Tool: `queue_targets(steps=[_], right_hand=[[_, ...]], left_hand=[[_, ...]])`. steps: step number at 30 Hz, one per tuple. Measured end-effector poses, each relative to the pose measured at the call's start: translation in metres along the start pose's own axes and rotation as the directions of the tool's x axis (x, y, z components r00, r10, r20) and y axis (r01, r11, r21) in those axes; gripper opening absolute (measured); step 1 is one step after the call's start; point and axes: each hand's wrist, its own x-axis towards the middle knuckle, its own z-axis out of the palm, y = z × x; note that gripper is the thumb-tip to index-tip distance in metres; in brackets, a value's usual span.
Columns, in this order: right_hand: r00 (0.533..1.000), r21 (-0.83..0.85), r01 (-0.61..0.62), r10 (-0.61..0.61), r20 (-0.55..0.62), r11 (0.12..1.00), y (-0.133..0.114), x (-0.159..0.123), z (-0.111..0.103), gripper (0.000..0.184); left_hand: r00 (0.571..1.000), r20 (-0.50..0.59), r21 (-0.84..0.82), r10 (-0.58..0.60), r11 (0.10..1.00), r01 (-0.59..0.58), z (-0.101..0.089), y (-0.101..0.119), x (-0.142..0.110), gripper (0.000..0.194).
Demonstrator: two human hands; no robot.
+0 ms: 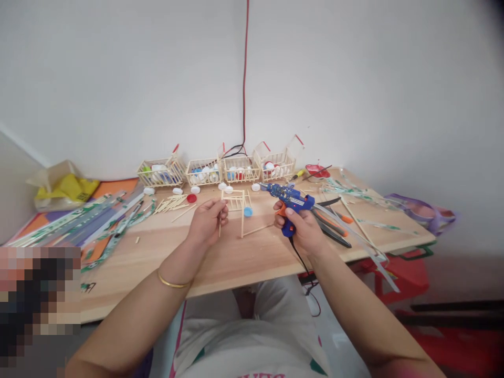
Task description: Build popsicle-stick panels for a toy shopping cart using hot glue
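My left hand [210,220] pinches one leg of a small frame of thin wooden sticks [243,214], held above the table's middle. A blue bottle cap [248,211] shows at the frame's right side; whether it is attached I cannot tell. In my right hand [303,228] is a blue hot glue gun [289,197], its fingers wrapped round the grip by the orange trigger. The nozzle points left, just up and right of the frame, apart from it. A long clear glue stick [354,236] trails out of the gun's back.
Several stick-built carts [161,173] filled with caps line the wall. Loose sticks [170,203] and a red cap [191,198] lie left of centre. Orange-handled pliers [333,228] are beside my right hand. Packaged sticks [79,220] cover the table's left; plastic wrappers [366,197] lie right.
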Motion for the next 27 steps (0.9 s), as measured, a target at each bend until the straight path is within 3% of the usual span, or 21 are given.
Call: queue_targets(steps=[4, 10, 16, 22, 27], right_hand=[[0.997, -0.114, 0.061, -0.055, 0.056, 0.992, 0.002, 0.006, 0.008, 0.023], [0.975, -0.403, 0.082, 0.010, 0.222, 0.911, 0.004, 0.009, 0.023, 0.025], [0.981, -0.670, 0.191, -0.126, 0.145, 0.718, 0.009, 0.007, 0.037, 0.029], [0.991, -0.708, 0.133, -0.079, 0.108, 0.694, 0.009, 0.011, 0.028, 0.041], [0.995, -0.730, 0.099, -0.067, 0.073, 0.676, -0.002, 0.004, 0.036, 0.032]], left_hand=[[1.000, 0.010, -0.012, 0.002, 1.000, -0.002, -0.001, -0.002, 0.001, 0.024], [1.000, -0.010, 0.012, 0.025, 1.000, -0.024, -0.002, -0.002, 0.000, 0.025], [0.997, -0.007, 0.036, 0.080, 0.996, -0.079, -0.001, -0.002, -0.002, 0.022], [0.999, 0.009, -0.015, 0.045, 0.999, -0.045, 0.000, -0.001, -0.003, 0.022], [0.999, 0.032, -0.057, 0.029, 0.998, -0.027, 0.000, -0.001, -0.004, 0.023]])
